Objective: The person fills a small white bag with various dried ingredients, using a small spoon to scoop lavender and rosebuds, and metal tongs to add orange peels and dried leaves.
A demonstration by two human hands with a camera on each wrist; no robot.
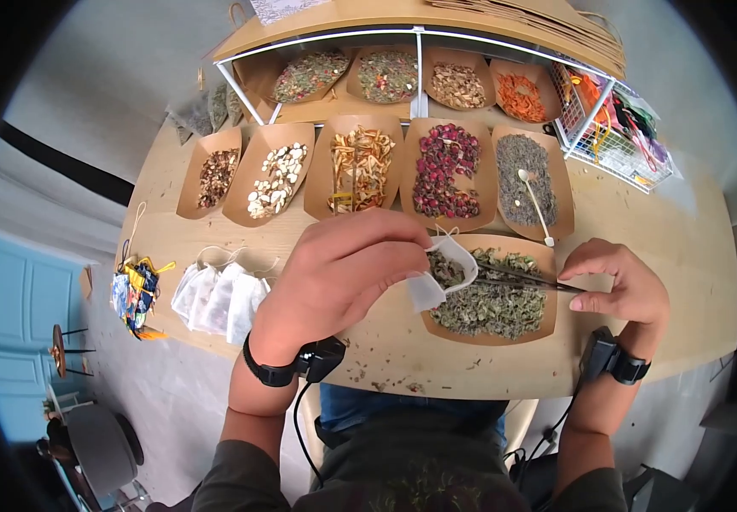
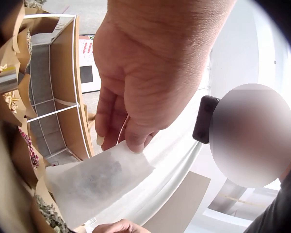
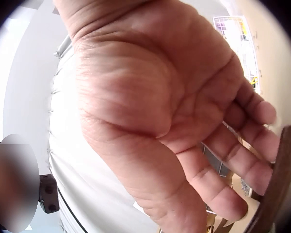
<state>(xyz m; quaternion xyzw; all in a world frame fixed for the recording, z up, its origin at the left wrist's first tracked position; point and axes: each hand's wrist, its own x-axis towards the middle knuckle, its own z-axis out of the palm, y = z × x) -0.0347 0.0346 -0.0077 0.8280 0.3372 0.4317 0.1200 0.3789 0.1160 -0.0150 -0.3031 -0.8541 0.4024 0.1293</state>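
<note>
A white drawstring pouch [image 1: 427,291] hangs from my left hand [image 1: 343,277], whose thumb and fingers pinch its rim; dried green leaves show in its mouth. The left wrist view shows the pouch [image 2: 99,182] tilted, with a dark patch inside, under the left hand [image 2: 145,82]. Between the thumb and fingers of my right hand [image 1: 620,282] are dark tongs [image 1: 530,279], their tips at the pouch's mouth. In the right wrist view the right hand [image 3: 160,107] is beside a brown tong end [image 3: 281,179]. Below lies a paper tray of dried leaves [image 1: 492,309].
Paper trays of dried roses [image 1: 447,166], grey-purple buds [image 1: 522,175] and other dried pieces stand behind. A white-framed shelf [image 1: 420,72] holds more trays. Filled white pouches [image 1: 219,299] lie left, patterned pouches [image 1: 136,293] at the table's left edge, a wire basket [image 1: 620,141] back right.
</note>
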